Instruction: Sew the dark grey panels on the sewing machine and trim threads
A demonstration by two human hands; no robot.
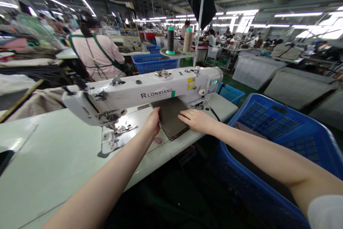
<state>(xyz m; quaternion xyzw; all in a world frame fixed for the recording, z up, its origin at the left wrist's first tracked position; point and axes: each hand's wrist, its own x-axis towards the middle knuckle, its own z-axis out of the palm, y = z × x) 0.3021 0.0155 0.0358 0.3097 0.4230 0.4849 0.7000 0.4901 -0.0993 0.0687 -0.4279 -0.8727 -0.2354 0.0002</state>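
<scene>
In the head view, a stack of dark flat pieces point(173, 120) on the pale worktop point(66, 147), partly below the long arm of the white sewing machine point(128, 95) and to the right of its needle area point(115, 129). Left hand point(153, 120) at the left edge of the stack, touching it; fingers mostly hidden, therefore impossible to tell if clamped or only resting. Right hand point(197, 120) laid over the right side, fingers stretched on the top piece, not closed around it. Just beside the left wrist, a small pink object point(157, 140), too unclear to name.

Main risk, in careful judgement: layers sliding out of line, because of unequal pressure from the two sides. Near corner close to the front edge of the worktop; with too strong a pull, possible fall to the floor, or, farther right, into the large blue basket point(270, 114). With too high a lift, possible knocking against the underside of the machine.
</scene>
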